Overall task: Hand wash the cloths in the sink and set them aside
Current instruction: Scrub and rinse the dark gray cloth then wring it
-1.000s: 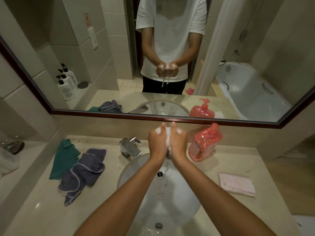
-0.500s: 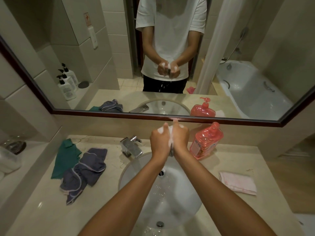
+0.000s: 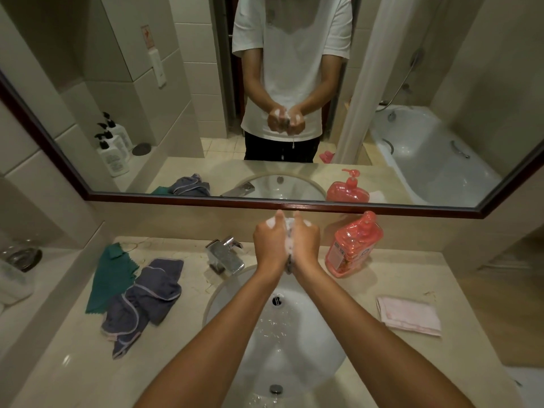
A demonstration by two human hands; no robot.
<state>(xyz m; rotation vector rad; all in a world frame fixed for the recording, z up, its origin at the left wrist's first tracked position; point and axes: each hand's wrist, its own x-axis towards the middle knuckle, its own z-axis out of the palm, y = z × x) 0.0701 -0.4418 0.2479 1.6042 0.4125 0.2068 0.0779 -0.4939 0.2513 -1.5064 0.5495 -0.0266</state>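
Over a white oval sink [image 3: 294, 343], a person's left hand [image 3: 269, 242] and right hand [image 3: 306, 244] press together, fingers curled round a small sudsy cloth [image 3: 290, 240] bunched between the palms, with foam on the knuckles. The cloth sits above the basin's back edge, just right of the chrome faucet [image 3: 225, 256]; its colour is hard to tell under the lather. To do this scrub well, the person would likely keep the bundle over the bowl so drips fall inside, work the palms against each other to rub fabric on fabric, and turn the cloth to reach fresh folds before rinsing. On the counter [image 3: 176, 363] to the left lie a green cloth [image 3: 110, 278] and a grey cloth [image 3: 147, 298] overlapping; a folded pink cloth [image 3: 409, 315] lies to the right, near a red soap bottle [image 3: 353, 245]. Compared with half a second ago, the hands have stayed clasped at nearly the same spot, the knuckles shifting slightly as the rubbing continues; the counter items have not moved.
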